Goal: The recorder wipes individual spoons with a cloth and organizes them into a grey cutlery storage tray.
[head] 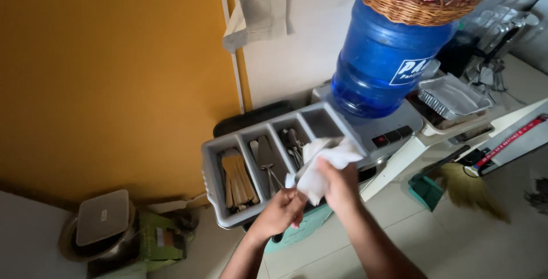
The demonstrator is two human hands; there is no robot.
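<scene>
While both hands meet just in front of the tray's (212, 168) near edge, the white cloth (322, 165) runs between them, its long axis rising from near-left to far-right. The left hand (279, 213) sits lower and nearer, its grip closed around something at the cloth's bottom end; what lies inside the fist I cannot tell, as the fingers and cloth hide it. The right hand (338, 185) is higher and farther right, its grip pinched on the cloth's middle, with the loose upper end draped over the tray's right-hand rim. So the cloth lies up and to the right of the left hand, and the right hand is the nearer one to its bulk.

Going left to right, the grey tray has four compartments running near to far. The first holds flat wooden sticks (238, 177). The second holds a metal spatula (266, 156). The third holds metal cutlery (293, 145), partly covered by the cloth. The fourth, at the far right, looks bare where it shows.

Right of the tray stands a blue water bottle (382, 56), upended on a dispenser, with a wicker basket (416, 2) above it. Farther right lies a foil container (454, 96).
</scene>
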